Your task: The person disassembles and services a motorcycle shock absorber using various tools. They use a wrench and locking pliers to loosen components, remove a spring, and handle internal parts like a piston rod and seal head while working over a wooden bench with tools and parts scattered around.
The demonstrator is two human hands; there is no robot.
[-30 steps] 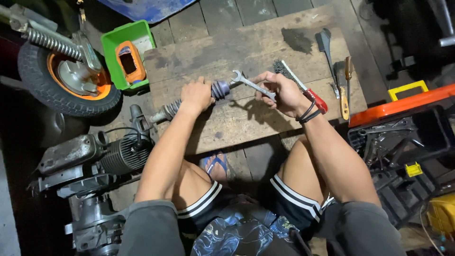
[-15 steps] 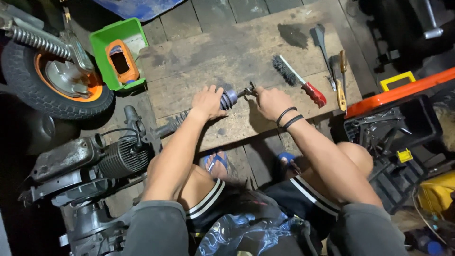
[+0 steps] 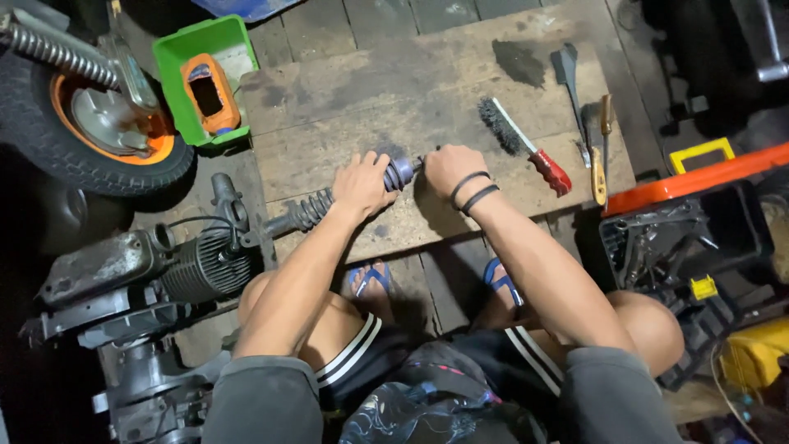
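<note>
Left hand (image 3: 362,182): wrapped over the shock absorber (image 3: 345,197), fingers curled down around its upper body, holding it flat on the wooden board (image 3: 345,99).
Right hand (image 3: 450,168): closed in a fist right at the shock's end cap (image 3: 400,172); whatever the fingers hold is buried inside the fist, so I cannot tell if a tool is in there.
Shock absorber, place: between the two hands, body under the left palm, dark bluish end cap poking out toward the right hand's knuckles.
Long axis: runs low-left to upper-right across the board, the coiled spring end (image 3: 300,214) trailing out past the left wrist, the capped end pointing at the right fist.
Nearer hand: both touching or nearly so; the left covers the body, the right meets the tip.
Beyond the right fingers: wire brush (image 3: 518,140) with a red handle lies apart, farther from the body, then a chisel and a screwdriver (image 3: 602,148) near the board's edge.
Beyond the left fingers: green bin (image 3: 177,62) holding an orange part, a wheel (image 3: 90,123), and an engine (image 3: 164,271) off the board.
Hidden: the joint between end cap and right fist, the right fingertips, and the middle of the shock under the left palm.
</note>
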